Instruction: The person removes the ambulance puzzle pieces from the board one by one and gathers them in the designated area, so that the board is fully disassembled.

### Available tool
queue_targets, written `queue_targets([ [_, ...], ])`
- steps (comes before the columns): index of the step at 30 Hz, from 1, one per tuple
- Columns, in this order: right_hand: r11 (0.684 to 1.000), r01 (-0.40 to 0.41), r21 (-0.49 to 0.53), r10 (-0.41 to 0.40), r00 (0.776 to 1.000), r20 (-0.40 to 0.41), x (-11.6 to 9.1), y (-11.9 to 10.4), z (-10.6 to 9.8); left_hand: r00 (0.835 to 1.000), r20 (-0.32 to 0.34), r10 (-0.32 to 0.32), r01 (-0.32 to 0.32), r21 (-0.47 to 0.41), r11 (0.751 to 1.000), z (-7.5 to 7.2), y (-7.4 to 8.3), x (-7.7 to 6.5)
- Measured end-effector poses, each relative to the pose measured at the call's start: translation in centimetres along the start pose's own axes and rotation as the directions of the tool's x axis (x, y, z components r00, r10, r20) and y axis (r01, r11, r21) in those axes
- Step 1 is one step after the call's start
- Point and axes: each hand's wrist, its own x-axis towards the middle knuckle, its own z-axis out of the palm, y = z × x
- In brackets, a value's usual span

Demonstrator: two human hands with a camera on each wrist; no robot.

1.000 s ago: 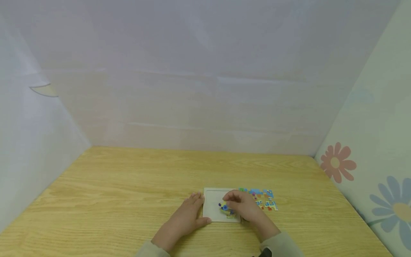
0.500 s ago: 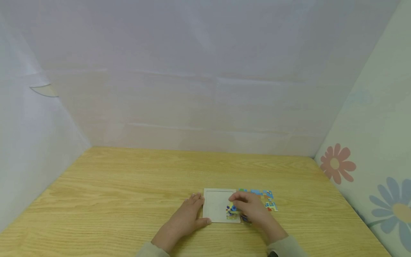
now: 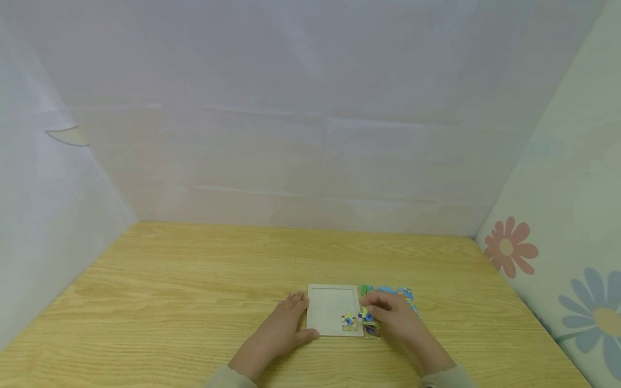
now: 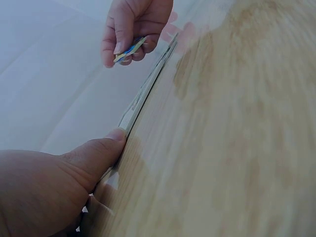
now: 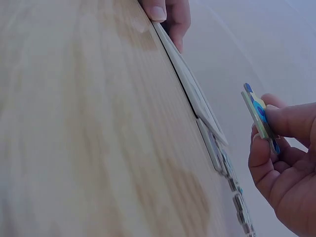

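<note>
A pale square puzzle tray (image 3: pixel 332 287) lies on the table, with one colourful jigsaw piece (image 3: pixel 348 321) in its near right corner. My left hand (image 3: pixel 281 328) rests along the tray's left side, fingers extended and thumb (image 4: pixel 106 148) against the near edge. Between thumb and fingertips my right hand (image 3: pixel 395 318) pinches another jigsaw piece (image 5: pixel 259 111), yellow with a blue round mark. It is raised above the tray's right border, tilted in the right wrist view. Under and behind that hand lie loose pieces (image 3: pixel 385 289), partly hidden by it.
A dark-patterned piece (image 3: pixel 372 330) lies just right of the tray's near right corner. The wood-grain table (image 3: pixel 194 280) extends around the tray. Pale walls (image 3: pixel 310 161) enclose it at the back and sides, the right one printed with flowers (image 3: pixel 506 246).
My right hand has moved right, from over the tray to its right border, still pinching a piece. The piece in the tray's corner now shows fully. The left hand has stayed put.
</note>
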Motion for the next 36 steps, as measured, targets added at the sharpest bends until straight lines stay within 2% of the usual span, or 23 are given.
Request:
queue_targets([
  [7, 1.0, 0.02, -0.012, -0.021, 0.999, -0.034, -0.8, 0.7, -1.1, 1.0, 0.002, -0.001, 0.001, 0.004, 1.0, 0.0, 0.0, 0.0],
  [16, 0.996, -0.03, -0.08, 0.025, 0.997, -0.071, -1.6, 1.3, -2.0, 1.0, 0.004, 0.0, -0.001, 0.012, 1.0, -0.1, 0.1, 0.0],
  [22, 0.993, -0.03, -0.11, 0.027, 0.999, -0.033, -2.1, 1.7, -2.6, 1.0, 0.007, -0.003, 0.003, 0.018, 1.0, 0.0, 0.0, 0.0],
  [31, 0.995, -0.054, -0.08, 0.057, 0.998, 0.038, -2.6, 1.9, -3.1, 1.0, 0.007, -0.008, 0.007, 0.015, 1.0, 0.0, 0.0, 0.0],
  [36, 0.991, -0.045, -0.127, 0.048, 0.999, 0.024, -2.8, 1.7, -3.0, 1.0, 0.004, -0.002, 0.002, 0.015, 1.0, -0.1, 0.1, 0.0],
])
